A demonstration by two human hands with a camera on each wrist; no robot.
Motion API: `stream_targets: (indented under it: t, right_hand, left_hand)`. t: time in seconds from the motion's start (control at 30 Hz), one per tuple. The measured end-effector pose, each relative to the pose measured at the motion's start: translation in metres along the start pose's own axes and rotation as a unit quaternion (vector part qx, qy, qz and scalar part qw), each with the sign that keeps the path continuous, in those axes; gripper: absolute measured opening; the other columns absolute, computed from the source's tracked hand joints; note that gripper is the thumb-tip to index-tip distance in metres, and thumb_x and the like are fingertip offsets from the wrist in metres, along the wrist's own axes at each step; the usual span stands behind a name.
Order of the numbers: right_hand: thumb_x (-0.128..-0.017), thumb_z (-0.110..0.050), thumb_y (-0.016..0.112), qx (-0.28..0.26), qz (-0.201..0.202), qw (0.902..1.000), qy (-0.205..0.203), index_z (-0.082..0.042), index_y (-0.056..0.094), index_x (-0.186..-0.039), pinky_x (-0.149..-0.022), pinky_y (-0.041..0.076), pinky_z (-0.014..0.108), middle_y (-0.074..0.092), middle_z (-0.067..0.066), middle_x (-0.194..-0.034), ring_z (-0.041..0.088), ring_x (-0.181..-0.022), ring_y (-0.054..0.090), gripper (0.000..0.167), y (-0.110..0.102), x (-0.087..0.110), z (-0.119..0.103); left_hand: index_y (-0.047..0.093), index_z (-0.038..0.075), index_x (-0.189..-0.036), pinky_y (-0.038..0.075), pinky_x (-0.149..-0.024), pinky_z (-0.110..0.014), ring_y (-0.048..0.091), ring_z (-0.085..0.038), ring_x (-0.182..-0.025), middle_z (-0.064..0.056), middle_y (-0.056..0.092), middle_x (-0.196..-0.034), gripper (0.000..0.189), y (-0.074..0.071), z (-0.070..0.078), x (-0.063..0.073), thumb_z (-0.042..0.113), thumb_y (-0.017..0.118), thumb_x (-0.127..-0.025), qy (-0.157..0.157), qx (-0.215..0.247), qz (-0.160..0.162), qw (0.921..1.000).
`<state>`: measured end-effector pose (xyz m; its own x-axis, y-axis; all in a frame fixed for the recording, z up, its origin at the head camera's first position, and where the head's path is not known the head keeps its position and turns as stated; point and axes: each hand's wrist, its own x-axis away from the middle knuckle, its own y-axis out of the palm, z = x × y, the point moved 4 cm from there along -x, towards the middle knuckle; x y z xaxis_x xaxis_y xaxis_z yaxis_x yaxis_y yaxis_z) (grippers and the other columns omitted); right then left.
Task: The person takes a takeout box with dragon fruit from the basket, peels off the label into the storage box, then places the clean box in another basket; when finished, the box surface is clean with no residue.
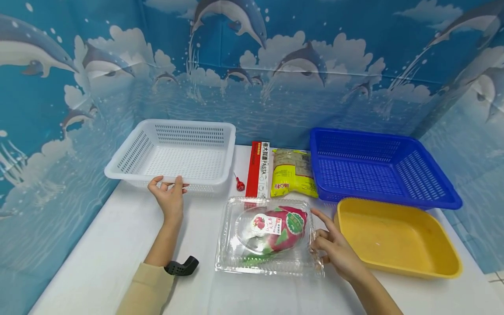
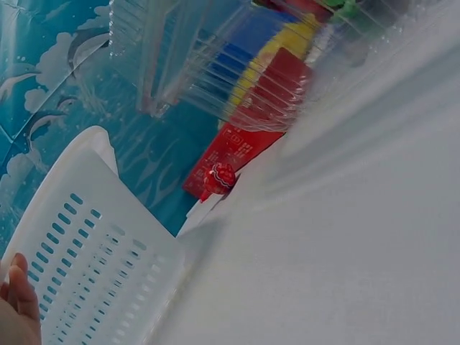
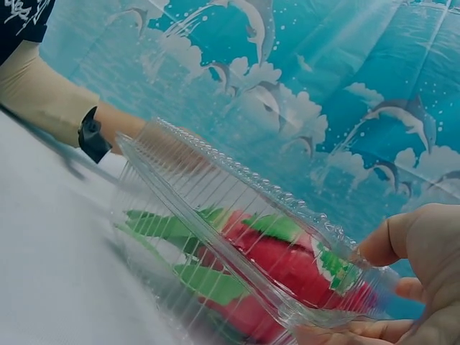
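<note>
My left hand (image 1: pixel 170 201) grips the near rim of the white plastic basket (image 1: pixel 189 180), with fingertips right at the rim. In the left wrist view its fingers (image 2: pixel 25 291) show at the basket's edge. On the other side, my right hand (image 1: pixel 334 245) holds the right edge of a clear hinged plastic container (image 1: pixel 228 253). A red and green dragon fruit (image 1: pixel 289 238) with labels over it lies inside. The right wrist view shows the thumb (image 3: pixel 384 241) on top of the container's edge and fingers below. The container's lid is down over the fruit.
Behind the container lie a red-wrapped lollipop (image 1: pixel 240 184), a red and white pasta box (image 1: pixel 257 168) and a yellow food bag (image 1: pixel 293 175). A blue basket (image 1: pixel 378 202) and a yellow tub (image 1: pixel 397 264) stand at the right. A dolphin-print curtain (image 1: pixel 252 105) hangs behind.
</note>
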<state>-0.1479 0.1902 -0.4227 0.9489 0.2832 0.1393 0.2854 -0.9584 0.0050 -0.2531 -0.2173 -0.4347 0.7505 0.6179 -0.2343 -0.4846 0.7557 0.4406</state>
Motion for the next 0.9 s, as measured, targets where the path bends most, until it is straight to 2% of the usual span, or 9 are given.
stream_targets:
  t: [0.23, 0.43, 0.57, 0.67, 0.73, 0.9]
  right_hand:
    - [-0.088, 0.004, 0.051, 0.015, 0.01, 0.9998, 0.002, -0.015, 0.015, -0.154, -0.047, 0.047, 0.023, 0.046, 0.005, -0.08, 0.015, -0.067, 0.055, 0.078, -0.003, 0.0, 0.003]
    - [-0.086, 0.003, 0.053, 0.068, 0.024, 0.9973, 0.015, -0.015, 0.019, -0.154, -0.048, 0.055, 0.034, 0.045, 0.009, -0.083, 0.017, -0.071, 0.054, 0.077, -0.001, 0.0, 0.001]
    - [-0.087, -0.002, 0.056, 0.113, 0.042, 0.9923, 0.028, -0.011, 0.021, -0.152, -0.054, 0.057, 0.038, 0.051, 0.011, -0.088, 0.018, -0.075, 0.055, 0.074, -0.004, 0.002, 0.0]
    - [-0.089, -0.007, 0.061, 0.169, 0.059, 0.9834, 0.029, -0.007, 0.028, -0.149, -0.06, 0.057, 0.034, 0.057, 0.011, -0.094, 0.019, -0.079, 0.058, 0.07, -0.007, 0.004, -0.003]
    - [-0.089, -0.011, 0.064, 0.219, 0.062, 0.9735, 0.019, -0.005, 0.033, -0.147, -0.065, 0.055, 0.032, 0.06, 0.011, -0.097, 0.019, -0.082, 0.059, 0.066, -0.008, 0.006, -0.007]
    - [-0.087, -0.019, 0.071, 0.335, 0.077, 0.9389, -0.02, -0.001, 0.049, -0.136, -0.067, 0.05, 0.027, 0.06, 0.005, -0.099, 0.014, -0.084, 0.06, 0.057, -0.008, 0.007, -0.019]
  left_hand:
    - [0.03, 0.01, -0.113, 0.052, -0.056, -0.017, 0.065, -0.011, -0.061, -0.01, 0.047, -0.083, 0.039, 0.003, 0.0, 0.002, 0.001, 0.062, -0.093, -0.001, -0.016, 0.004, 0.9999]
    - [0.038, 0.007, -0.108, 0.052, -0.056, -0.016, 0.064, -0.009, -0.06, -0.008, 0.046, -0.084, 0.021, 0.006, 0.002, 0.004, 0.0, 0.055, -0.097, -0.002, -0.058, -0.005, 0.9983]
    - [0.041, 0.008, -0.106, 0.052, -0.056, -0.017, 0.064, -0.009, -0.06, -0.008, 0.046, -0.081, 0.014, 0.007, 0.003, 0.006, 0.004, 0.053, -0.099, -0.009, -0.082, -0.012, 0.9965]
    - [0.04, 0.009, -0.109, 0.053, -0.057, -0.017, 0.065, -0.011, -0.062, -0.008, 0.046, -0.081, 0.016, 0.006, 0.004, 0.008, 0.009, 0.052, -0.1, -0.017, -0.102, -0.019, 0.9944]
    - [0.039, 0.009, -0.112, 0.052, -0.058, -0.017, 0.065, -0.013, -0.064, -0.008, 0.048, -0.084, 0.017, 0.004, 0.006, 0.009, 0.012, 0.051, -0.101, -0.024, -0.124, -0.026, 0.9916]
    - [0.036, 0.012, -0.118, 0.049, -0.059, -0.018, 0.066, -0.017, -0.068, -0.009, 0.054, -0.092, 0.02, -0.002, 0.014, 0.013, 0.017, 0.047, -0.102, -0.043, -0.185, -0.039, 0.9809]
